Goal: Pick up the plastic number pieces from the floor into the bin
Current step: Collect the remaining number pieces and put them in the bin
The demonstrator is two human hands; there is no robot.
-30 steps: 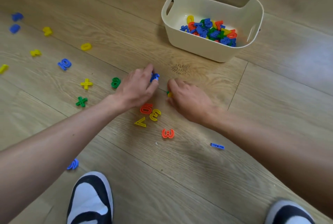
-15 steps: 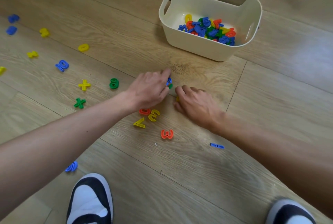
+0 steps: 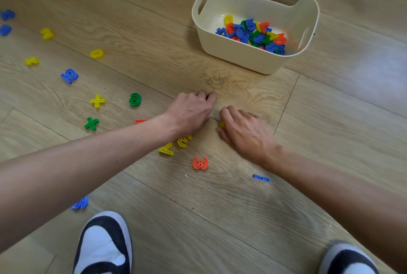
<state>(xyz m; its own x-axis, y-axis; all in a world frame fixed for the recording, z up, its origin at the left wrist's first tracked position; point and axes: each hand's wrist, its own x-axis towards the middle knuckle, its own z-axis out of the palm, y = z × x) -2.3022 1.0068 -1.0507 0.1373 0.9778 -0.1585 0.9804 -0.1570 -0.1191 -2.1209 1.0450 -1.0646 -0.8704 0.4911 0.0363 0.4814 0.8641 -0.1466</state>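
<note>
Cream plastic bin (image 3: 242, 62) stands far right on the wood floor (image 3: 220, 218), with a heap of coloured pieces (image 3: 253, 33) inside. Nearer than the bin, both hands are down on the boards, close together. The left hand (image 3: 191, 112) has its fingers curled under, and I cannot tell whether it holds anything. The right hand (image 3: 244, 130) pinches a yellow piece (image 3: 222, 125). Just nearer lie a yellow 7 (image 3: 166, 149), an orange 3 (image 3: 200, 163) and a blue bar (image 3: 261, 178). A green 6 (image 3: 135, 99) lies to the left.
</note>
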